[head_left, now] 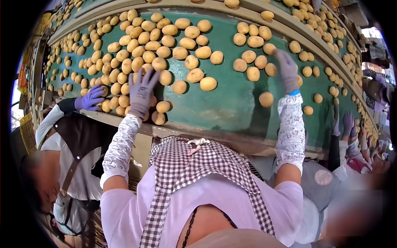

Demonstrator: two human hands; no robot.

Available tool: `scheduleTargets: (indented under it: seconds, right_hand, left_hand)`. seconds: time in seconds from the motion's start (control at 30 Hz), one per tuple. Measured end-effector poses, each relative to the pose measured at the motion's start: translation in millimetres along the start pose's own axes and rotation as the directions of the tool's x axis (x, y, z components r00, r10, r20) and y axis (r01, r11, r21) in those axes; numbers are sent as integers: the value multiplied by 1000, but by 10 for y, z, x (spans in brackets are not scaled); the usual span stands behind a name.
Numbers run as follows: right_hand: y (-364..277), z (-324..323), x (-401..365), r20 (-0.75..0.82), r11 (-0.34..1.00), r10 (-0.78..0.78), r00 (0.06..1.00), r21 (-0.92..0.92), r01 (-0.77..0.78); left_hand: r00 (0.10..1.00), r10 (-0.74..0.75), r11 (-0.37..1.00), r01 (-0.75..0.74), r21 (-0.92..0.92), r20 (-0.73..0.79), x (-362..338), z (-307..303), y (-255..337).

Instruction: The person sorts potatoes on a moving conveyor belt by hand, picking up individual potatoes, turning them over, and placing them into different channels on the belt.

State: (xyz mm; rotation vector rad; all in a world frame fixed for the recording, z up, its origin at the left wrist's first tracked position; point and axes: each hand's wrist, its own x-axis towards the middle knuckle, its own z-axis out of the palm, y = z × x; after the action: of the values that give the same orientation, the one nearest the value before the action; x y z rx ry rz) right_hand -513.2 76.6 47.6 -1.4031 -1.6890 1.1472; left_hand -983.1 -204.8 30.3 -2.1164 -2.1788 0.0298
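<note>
My left hand (pixel 142 91), in a grey-purple knit glove, lies over a dense cluster of potatoes with its fingers spread. Just past its fingertips sits a potato (pixel 159 63), and another potato (pixel 165 77) is right beside the index finger. On the other side of the green belt (pixel 223 105), my right hand (pixel 286 69) wears a similar glove with a blue band at the wrist. Its fingers, smeared by motion, point at a potato (pixel 269 49) that meets the fingertips in this view. Close to that hand are a potato (pixel 271 69) and a lone potato (pixel 266 99).
A co-worker's purple-gloved hand (pixel 91 98) reaches among the potatoes at left. Further gloved hands (pixel 348 123) of other people show at right. The belt's near edge (pixel 198 131) runs along my apron, and a rail (pixel 306 41) divides off more potatoes behind.
</note>
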Motion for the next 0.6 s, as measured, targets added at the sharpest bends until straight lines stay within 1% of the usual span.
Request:
scheduleTargets:
  seconds: [0.03,0.07,0.1,0.13,0.2,0.23,0.27,0.3,0.33,0.37,0.4,0.47,0.5,0.53,0.57,0.6]
  right_hand:
    - [196,-144,142,-122,996,-53,991,-83,43]
    - [454,-272,279,-161,996,-4,987,-86,-10]
    - [678,-178,332,-86,984,62,994,171,-47]
    - [786,-56,380,11,905,103,995,415,-99]
    - [438,593,188,-39,978,78,996,195,-69]
    - [398,886,101,-126,969,45,991,249,-12]
    - [212,1153,-4,-92,892,144,985,444,-88]
    - [30,1336,-85,9,911,102,995,401,-97]
    - [-409,1558,-227,137,933,119,983,323,-158]
    - [-530,1940,-370,172,941,89,981,309,-140]
    - [-502,2348,-503,199,932,13,980,352,-84]
    - [-443,2988,-664,117,929,-111,987,364,62]
    - [-407,3262,-698,61,919,-94,994,390,63]
    - [-457,3153,-604,56,920,-93,994,385,64]
    - [-604,2908,-489,306,908,56,950,381,-176]
    - [-761,2675,-370,538,856,192,821,317,-408]
  left_hand:
    - [997,48,989,-39,142,-61,-13,119,-210]
    - [996,62,988,-53,143,-64,46,41,-181]
    - [998,54,996,-55,-66,-21,126,-100,-30]
    - [998,49,962,-41,-269,24,183,-213,134]
    - [968,235,900,-182,-396,88,172,-354,546]
    - [942,335,850,-293,-437,18,99,-297,663]
    - [902,428,787,-403,-466,-58,11,-169,746]
    - [905,422,793,-398,-461,-56,-55,-50,790]
    - [891,453,807,-430,-404,-42,-109,76,819]
    - [870,492,811,-469,-349,-26,-167,172,816]
    - [860,509,801,-486,-348,-29,-252,234,709]
    - [875,480,877,-476,-68,60,-306,354,363]
    - [926,365,931,-360,-61,101,-243,307,212]
    - [957,242,970,-236,-56,156,-243,219,47]
    - [968,227,974,-224,-40,106,-232,218,-198]
    - [976,210,978,-208,-28,60,-210,258,-474]
